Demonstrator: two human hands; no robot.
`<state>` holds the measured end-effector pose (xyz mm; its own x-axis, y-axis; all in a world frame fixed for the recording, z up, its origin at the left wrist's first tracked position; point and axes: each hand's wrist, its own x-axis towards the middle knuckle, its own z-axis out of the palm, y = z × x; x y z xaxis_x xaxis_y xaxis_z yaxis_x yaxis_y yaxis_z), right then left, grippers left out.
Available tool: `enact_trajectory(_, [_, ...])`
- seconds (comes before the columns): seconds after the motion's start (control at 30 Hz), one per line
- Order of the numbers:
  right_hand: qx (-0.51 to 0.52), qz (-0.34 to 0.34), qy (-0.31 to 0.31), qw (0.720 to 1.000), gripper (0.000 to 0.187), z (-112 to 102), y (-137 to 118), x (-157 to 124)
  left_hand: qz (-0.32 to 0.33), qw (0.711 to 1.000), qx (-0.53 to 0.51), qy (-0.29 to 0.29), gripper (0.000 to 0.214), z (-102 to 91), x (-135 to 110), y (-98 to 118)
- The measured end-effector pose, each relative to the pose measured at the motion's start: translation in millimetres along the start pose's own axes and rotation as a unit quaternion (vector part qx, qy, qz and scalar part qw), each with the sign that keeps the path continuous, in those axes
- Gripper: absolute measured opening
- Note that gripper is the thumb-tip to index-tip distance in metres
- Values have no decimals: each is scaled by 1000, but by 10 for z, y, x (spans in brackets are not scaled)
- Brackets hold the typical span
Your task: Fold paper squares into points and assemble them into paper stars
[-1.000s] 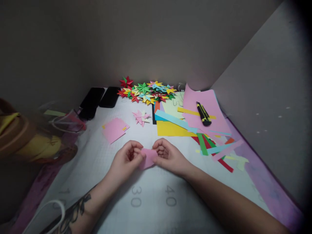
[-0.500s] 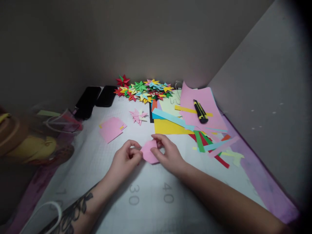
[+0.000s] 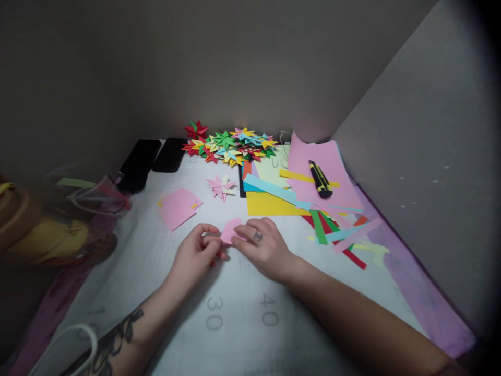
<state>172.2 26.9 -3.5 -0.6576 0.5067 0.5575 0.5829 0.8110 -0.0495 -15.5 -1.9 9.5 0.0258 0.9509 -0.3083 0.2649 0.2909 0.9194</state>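
A small folded pink paper piece (image 3: 230,230) lies on the white gridded cutting mat (image 3: 235,308) in front of me. My right hand (image 3: 261,248), with a ring on one finger, lies palm down over its right part and presses it flat. My left hand (image 3: 197,255) is curled beside it, fingertips pinching the paper's left edge. Most of the paper is hidden under my right fingers.
A pile of folded coloured paper stars (image 3: 230,143) sits at the back. Pink stars (image 3: 221,186), a pink square stack (image 3: 178,207), coloured sheets and strips (image 3: 297,201), a yellow-black utility knife (image 3: 320,179), two black phones (image 3: 154,159), and a clear bag (image 3: 94,201) at left.
The pink piece, held up between both hands, came down onto the mat. My right hand turned palm down and now presses on it; the left still pinches its edge.
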Motion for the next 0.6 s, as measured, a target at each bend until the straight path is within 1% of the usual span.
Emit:
enact_trajectory(0.03, [18,-4,-20,1000,14,16,42,-2,40,997,66,9,16,-24,-7,-3])
enact_trajectory(0.07, [41,-10,-37,998,14,30,85,-7,90,986,139,18,14,-49,-11,-9])
enact_trajectory(0.1, [67,-15,-49,996,14,42,127,-16,147,967,205,22,13,-73,-13,-17])
enact_trajectory(0.13, [92,-20,-57,994,15,51,167,-28,207,943,261,17,15,-92,-11,-28])
enact_trajectory(0.2, [137,-32,-61,988,16,59,241,-61,312,887,340,-14,24,-119,3,-56])
enact_trajectory(0.27, [172,-40,-61,982,17,56,307,-95,383,832,397,-59,32,-130,21,-86])
enact_trajectory(0.33, [203,-42,-65,976,17,47,363,-121,417,788,443,-96,36,-133,32,-109])
enact_trajectory(0.4, [230,-35,-66,970,15,39,408,-133,431,759,474,-118,37,-133,27,-116])
enact_trajectory(0.5, [259,-15,-66,964,13,33,443,-130,436,740,497,-126,35,-132,-3,-97])
enact_trajectory(0.6, [277,22,-77,957,13,27,438,-114,428,731,515,-132,34,-132,-39,-63])
